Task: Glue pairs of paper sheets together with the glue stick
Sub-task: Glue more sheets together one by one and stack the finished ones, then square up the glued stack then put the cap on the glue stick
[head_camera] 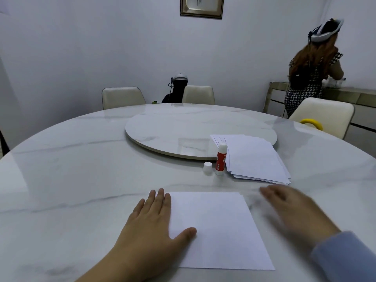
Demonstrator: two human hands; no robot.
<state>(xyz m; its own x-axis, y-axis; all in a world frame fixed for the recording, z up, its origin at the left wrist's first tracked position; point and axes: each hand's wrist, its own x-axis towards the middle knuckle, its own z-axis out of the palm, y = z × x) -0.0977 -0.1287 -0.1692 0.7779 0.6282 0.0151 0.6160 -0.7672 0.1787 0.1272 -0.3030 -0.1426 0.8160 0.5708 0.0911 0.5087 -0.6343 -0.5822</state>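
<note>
I observe my left hand (151, 222) flat, fingers straight, thumb pressing the left edge of the sheet (217, 228). Beyond the sheet stand the cap (207, 167) and the uncapped glue stick (221, 158), touching the paper stack (254, 157). Right of the sheet, my right hand (293, 208) is blurred, fingers extended, holding nothing

White sheet (219, 228) flat, uncapped glue stick (221, 159) upright beside paper stack (256, 159)
</note>
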